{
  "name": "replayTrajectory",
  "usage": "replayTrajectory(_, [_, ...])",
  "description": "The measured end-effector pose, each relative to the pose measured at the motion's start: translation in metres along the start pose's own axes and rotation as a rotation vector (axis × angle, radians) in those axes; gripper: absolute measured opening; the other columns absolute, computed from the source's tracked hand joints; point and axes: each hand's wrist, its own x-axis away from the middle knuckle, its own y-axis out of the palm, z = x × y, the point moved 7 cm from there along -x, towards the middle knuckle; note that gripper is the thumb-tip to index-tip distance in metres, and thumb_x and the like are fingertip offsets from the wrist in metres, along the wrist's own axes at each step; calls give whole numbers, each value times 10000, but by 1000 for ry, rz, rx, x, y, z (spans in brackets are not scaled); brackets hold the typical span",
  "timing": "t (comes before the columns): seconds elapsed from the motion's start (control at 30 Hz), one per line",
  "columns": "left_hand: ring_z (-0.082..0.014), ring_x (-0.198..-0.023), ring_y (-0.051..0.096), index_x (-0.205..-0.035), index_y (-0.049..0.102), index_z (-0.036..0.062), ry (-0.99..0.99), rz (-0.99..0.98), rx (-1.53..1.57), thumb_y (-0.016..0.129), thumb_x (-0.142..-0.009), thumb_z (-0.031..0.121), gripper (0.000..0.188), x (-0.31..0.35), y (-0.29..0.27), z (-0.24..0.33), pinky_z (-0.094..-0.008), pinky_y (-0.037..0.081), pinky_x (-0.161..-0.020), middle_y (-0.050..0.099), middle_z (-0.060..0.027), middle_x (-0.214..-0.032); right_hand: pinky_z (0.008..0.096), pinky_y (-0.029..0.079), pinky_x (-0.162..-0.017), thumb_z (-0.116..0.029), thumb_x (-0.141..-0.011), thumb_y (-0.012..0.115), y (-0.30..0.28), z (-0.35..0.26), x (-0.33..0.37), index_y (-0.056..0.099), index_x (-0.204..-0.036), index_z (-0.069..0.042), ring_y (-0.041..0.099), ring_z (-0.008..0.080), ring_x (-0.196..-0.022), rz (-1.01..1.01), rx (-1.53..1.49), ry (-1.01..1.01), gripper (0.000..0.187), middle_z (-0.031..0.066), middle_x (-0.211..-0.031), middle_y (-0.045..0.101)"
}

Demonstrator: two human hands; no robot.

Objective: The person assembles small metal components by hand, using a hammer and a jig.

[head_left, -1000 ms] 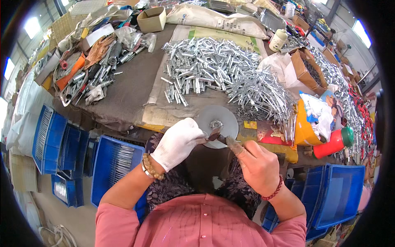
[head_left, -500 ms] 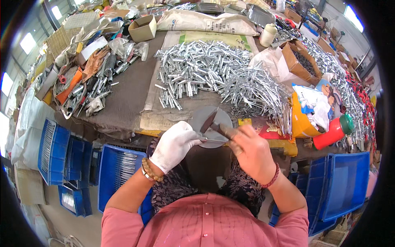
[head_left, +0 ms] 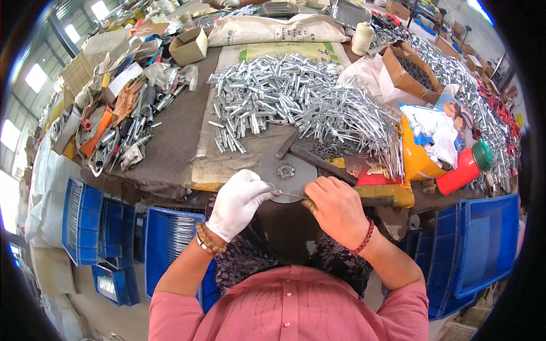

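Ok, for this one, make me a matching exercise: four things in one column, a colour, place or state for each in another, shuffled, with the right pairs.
1. left hand
2. right hand
3. thin rod
4. hammer

A. held between the two hands
B. in a white glove
C. lying at the grey disc's far edge
D. red bracelet at the wrist

Pairs: 1-B, 2-D, 3-A, 4-C

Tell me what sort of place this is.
Probably a metal-parts workshop or small factory: a large heap of shiny metal pieces lies on the workbench, a hammer rests near its front edge, and blue plastic bins sit on both sides.
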Motion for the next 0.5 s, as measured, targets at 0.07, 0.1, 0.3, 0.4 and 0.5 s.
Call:
replayTrajectory(0.07, [-292,-917,643,-1004,796,65,-2,7,21,802,-877,76,127,1,0,0,-389,524,-834,664,-90,-928,440,545,-775,-27,-835,708,0,3,3,607,-949,-82,638,317,-893,-11,-9,2,162,93,-916,598])
replayTrajectory(0.1, [-292,-917,643,-1004,796,65,-2,4,17,802,-877,76,127,1,-1,-1,-389,524,-834,664,-90,-928,441,546,-779,-24,-833,710,-2,5,3,617,-942,-78,640,320,-894,8,-34,1,153,94,-918,601])
replayTrajectory(0.3, [-300,-931,641,-988,785,61,-14,-4,14,797,-875,74,114,0,0,-2,-398,522,-846,663,-96,-925,440,550,-792,-21,-822,721,-6,10,4,669,-932,-69,654,325,-902,50,-99,10,131,94,-923,621])
replayTrajectory(0.4, [-302,-933,642,-991,783,59,-6,2,2,796,-876,74,117,-1,-1,1,-398,522,-847,661,-98,-918,441,549,-794,-26,-819,728,-7,12,4,682,-933,-70,657,324,-899,62,-96,25,131,94,-919,627])
replayTrajectory(0.5, [-304,-933,643,-990,782,57,-16,7,1,798,-875,75,118,0,-2,1,-399,522,-846,662,-100,-912,441,548,-791,-32,-817,731,-7,10,3,684,-926,-71,658,320,-891,60,-98,17,125,91,-912,626])
